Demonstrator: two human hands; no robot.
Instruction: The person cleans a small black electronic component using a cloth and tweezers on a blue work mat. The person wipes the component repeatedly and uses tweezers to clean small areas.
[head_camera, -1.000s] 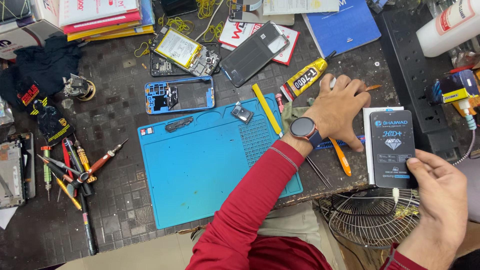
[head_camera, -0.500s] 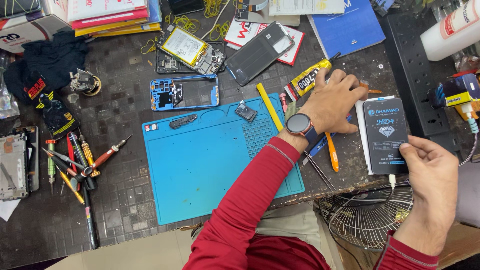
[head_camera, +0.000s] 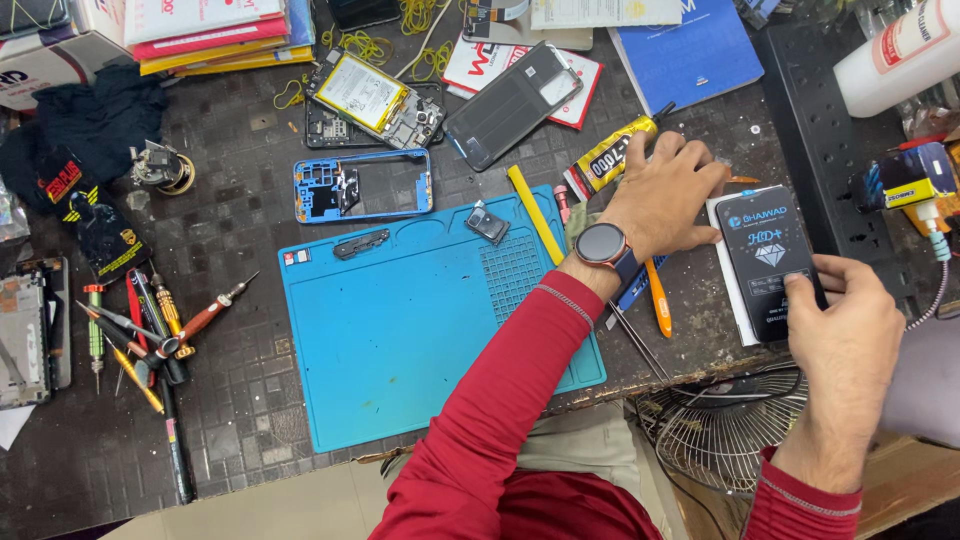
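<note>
Fingers (head_camera: 800, 290) of right hand (head_camera: 850, 340) pinch black packet (head_camera: 768, 255)

Glossy black packet (head_camera: 770, 262), matt blue mat (head_camera: 420, 330)

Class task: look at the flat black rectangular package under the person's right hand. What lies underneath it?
Under the flat black rectangular package a white flat box or card shows along its left edge, on the dark workbench. The right hand covers the package's lower corner; anything beneath is hidden.

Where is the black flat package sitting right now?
In the head view the black flat package lies at the right of the table, between the left hand and the right hand, whose fingers touch its lower edge.
</note>
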